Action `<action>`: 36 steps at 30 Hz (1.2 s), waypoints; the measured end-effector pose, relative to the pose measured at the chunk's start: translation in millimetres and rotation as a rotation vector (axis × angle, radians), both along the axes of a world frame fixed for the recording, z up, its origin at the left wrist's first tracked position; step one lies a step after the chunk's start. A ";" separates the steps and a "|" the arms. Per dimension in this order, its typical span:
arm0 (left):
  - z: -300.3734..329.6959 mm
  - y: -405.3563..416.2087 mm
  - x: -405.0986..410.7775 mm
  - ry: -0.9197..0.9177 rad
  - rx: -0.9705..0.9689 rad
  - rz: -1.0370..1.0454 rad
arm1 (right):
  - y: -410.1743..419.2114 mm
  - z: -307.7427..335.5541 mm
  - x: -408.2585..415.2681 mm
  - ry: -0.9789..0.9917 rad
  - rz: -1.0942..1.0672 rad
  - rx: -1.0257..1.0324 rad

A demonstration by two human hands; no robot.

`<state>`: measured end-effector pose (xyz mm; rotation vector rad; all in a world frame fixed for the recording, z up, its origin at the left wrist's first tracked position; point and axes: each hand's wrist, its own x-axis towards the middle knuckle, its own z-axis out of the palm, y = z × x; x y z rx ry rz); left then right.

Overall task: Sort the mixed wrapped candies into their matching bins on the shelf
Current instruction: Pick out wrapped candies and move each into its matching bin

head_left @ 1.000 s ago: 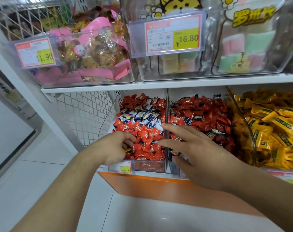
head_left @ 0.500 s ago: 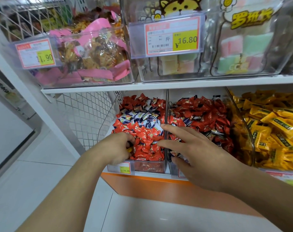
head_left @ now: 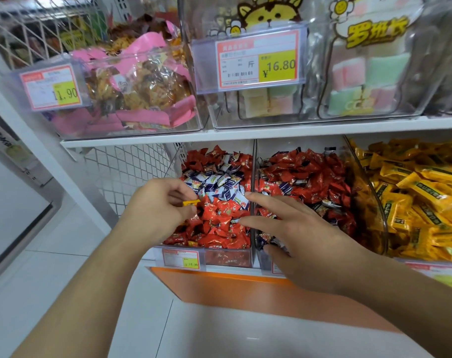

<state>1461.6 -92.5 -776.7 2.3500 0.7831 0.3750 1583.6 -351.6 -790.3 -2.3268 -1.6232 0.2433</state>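
Head view: looking down at two shelf levels of clear candy bins, with both hands reaching in at the lower level.
Upper shelf, left to right: a bin of pink-wrapped snacks (head_left: 132, 99) is carrying an 11.90 price tag (head_left: 53, 86); beside it a bin of pastel sweets (head_left: 268, 99) is showing a 16.80 price tag (head_left: 258, 60).
Left hand (head_left: 157, 208): hovering over the left edge of the left lower bin (head_left: 227, 257), fingers curling and pinching a small yellow candy (head_left: 191, 202) between thumb and fingertips.
Yellow candy: sitting in the left hand's pinch, just above the red candies (head_left: 219, 220) at the front of that bin.
Left lower bin: holding red candies in front and at the back, with white-and-blue candies (head_left: 217, 184) lying in a band across the middle.
Right hand (head_left: 305, 241): spreading open with fingers straight, reaching over the divider (head_left: 253, 177) between the two bins; holding nothing that shows.
Middle lower bin (head_left: 264, 264): filled with darker red candies (head_left: 310, 177), a few blue-and-white wrappers mixed in.
Right lower bin (head_left: 372, 202): heaped with yellow-wrapped candies (head_left: 426, 192).
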 end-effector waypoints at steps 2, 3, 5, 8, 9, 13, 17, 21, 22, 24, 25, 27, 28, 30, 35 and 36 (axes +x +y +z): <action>0.9 -4.0 -0.3 -0.053 -0.036 0.010 | -0.8 1.0 -0.5 0.013 -0.003 0.008; -0.7 -6.1 -0.1 -0.053 -0.038 0.008 | -1.2 1.0 -0.8 0.016 -0.003 0.012; -4.7 -9.2 0.7 -0.030 -0.036 0.003 | -2.2 0.3 -0.8 0.013 0.000 0.025; -4.9 -11.4 1.3 -0.015 -0.018 0.017 | -5.0 -2.6 0.4 -0.007 0.008 0.066; -2.2 -12.8 1.4 -0.035 -0.028 0.024 | -6.4 -3.9 1.1 -0.011 0.005 0.077; 15.1 -30.5 4.1 -0.182 -0.132 0.001 | -9.5 -5.1 4.5 0.001 -0.034 0.151; 26.2 -59.8 10.1 -0.275 -0.199 -0.068 | -10.2 -0.5 4.5 0.089 -0.112 0.218; 28.0 -91.4 20.4 -0.324 -0.316 -0.156 | -12.2 3.4 2.9 0.180 -0.174 0.295; 28.1 -100.3 23.5 -0.342 -0.359 -0.181 | -12.8 5.4 2.8 0.206 -0.189 0.329; 27.6 -118.1 29.9 -0.380 -0.439 -0.237 | -15.9 10.0 3.3 0.218 -0.213 0.420; 27.1 -126.4 33.0 -0.404 -0.482 -0.257 | -19.3 12.8 4.0 0.200 -0.228 0.463; 25.8 -136.6 37.5 -0.429 -0.554 -0.281 | -28.9 18.0 8.5 0.158 -0.280 0.480; 25.5 -138.9 39.2 -0.415 -0.560 -0.288 | -35.6 20.0 13.4 0.130 -0.311 0.462; 25.0 -137.8 40.5 -0.342 -0.505 -0.284 | -53.1 24.2 29.5 0.006 -0.391 0.414; 16.8 -116.0 33.6 -0.217 -0.228 -0.238 | -109.4 35.7 94.6 -0.273 -0.770 0.227; 14.9 -110.3 31.3 -0.193 -0.172 -0.230 | -115.4 36.6 102.5 -0.282 -0.818 0.157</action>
